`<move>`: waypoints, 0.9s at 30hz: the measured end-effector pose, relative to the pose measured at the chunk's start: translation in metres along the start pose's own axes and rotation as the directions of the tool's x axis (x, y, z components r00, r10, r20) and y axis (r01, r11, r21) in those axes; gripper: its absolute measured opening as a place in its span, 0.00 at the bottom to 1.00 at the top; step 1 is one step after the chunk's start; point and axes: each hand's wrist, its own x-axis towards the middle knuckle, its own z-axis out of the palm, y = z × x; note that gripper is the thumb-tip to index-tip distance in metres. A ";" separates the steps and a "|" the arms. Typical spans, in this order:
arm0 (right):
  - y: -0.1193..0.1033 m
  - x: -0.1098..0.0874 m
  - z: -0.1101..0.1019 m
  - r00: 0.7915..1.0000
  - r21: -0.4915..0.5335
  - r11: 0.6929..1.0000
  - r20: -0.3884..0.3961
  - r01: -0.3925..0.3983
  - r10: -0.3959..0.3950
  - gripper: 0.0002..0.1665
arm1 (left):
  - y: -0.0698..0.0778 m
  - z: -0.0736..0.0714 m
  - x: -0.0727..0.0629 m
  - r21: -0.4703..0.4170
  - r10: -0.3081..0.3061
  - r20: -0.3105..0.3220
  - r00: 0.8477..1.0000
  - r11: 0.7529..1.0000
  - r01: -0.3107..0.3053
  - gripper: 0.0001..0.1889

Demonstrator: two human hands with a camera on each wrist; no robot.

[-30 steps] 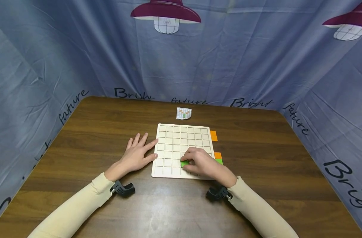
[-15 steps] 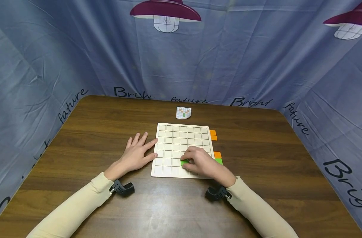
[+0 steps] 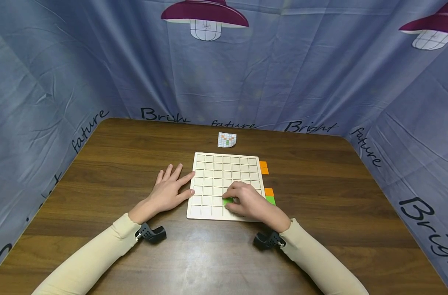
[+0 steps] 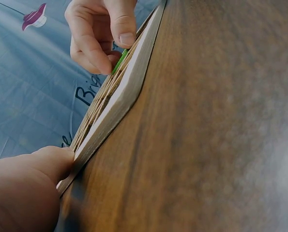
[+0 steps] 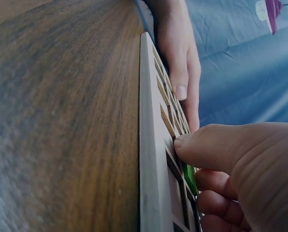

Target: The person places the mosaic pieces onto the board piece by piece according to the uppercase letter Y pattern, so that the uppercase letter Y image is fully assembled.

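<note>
A pale wooden grid board (image 3: 213, 172) lies flat on the table. My left hand (image 3: 166, 192) rests beside it with fingers spread, and its thumb and index fingertips touch the board's left edge. Over the lower part of the board, my right hand (image 3: 246, 198) curls thumb and fingers about a green square tile (image 3: 228, 200). That tile sits at one of the grid's cells, partly covered by the fingers. From the left wrist view, the green tile (image 4: 119, 62) looks slightly tilted between thumb and fingers. Some lower right cells are hidden under the right hand.
Two orange tiles (image 3: 264, 167) lie against the board's upper right edge. Lower on that side are another orange tile (image 3: 269, 192) and some green (image 3: 270, 200), partly hidden. Behind the board lies a small paper card (image 3: 227, 139) with a coloured grid. Curtains (image 3: 224, 82) surround the table.
</note>
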 end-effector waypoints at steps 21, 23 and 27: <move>0.002 0.000 0.000 1.000 -0.003 1.000 -0.014 0.002 -0.002 0.12 | -0.002 0.002 0.001 -0.001 0.006 -0.009 1.000 1.000 -0.006 0.33; 0.002 0.000 0.000 1.000 -0.001 1.000 -0.015 0.002 -0.002 0.12 | -0.002 0.002 0.001 -0.003 0.008 -0.010 1.000 1.000 -0.008 0.33; 0.001 -0.001 -0.001 1.000 0.004 1.000 -0.025 -0.004 0.004 0.12 | -0.001 0.001 0.000 0.000 0.006 -0.008 1.000 1.000 -0.006 0.33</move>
